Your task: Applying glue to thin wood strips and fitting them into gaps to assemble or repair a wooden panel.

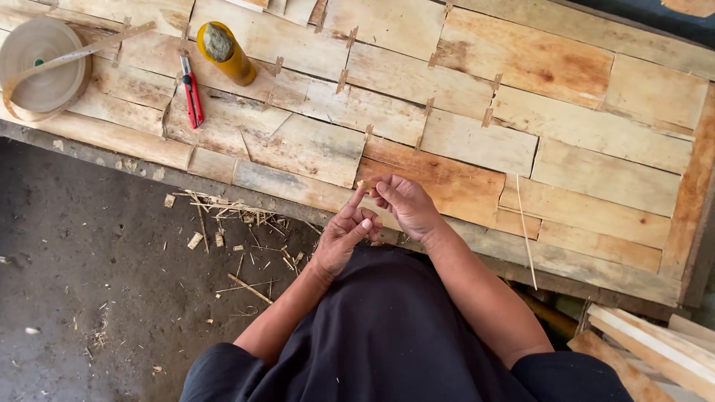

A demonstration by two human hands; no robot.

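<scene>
Both hands meet over the near edge of the worktop (596, 112), a flat panel of pale and reddish wooden veneer patches joined by short strips of tape. The right hand (408, 208) is closed in a pinch: thumb and forefinger grip a small pale scrap, likely tape or wood (364, 184), at its right end. The left hand (344, 234) is loosely curled, its forefinger raised and touching the scrap from below; the other fingers fold toward the palm and hold nothing visible. The scrap sits between the two hands, just above the panel, too small for its long axis to be read. The right hand is the nearer to it and carries it.

A thin pale wooden sliver (526, 231) lies on the panel to the right, running near to far. At the far left lie a roll of tan paper tape (41, 67), a red-handled cutter (191, 93) and a yellow cylindrical bottle (227, 50). Wood chips litter the dark floor (89, 260) at left.
</scene>
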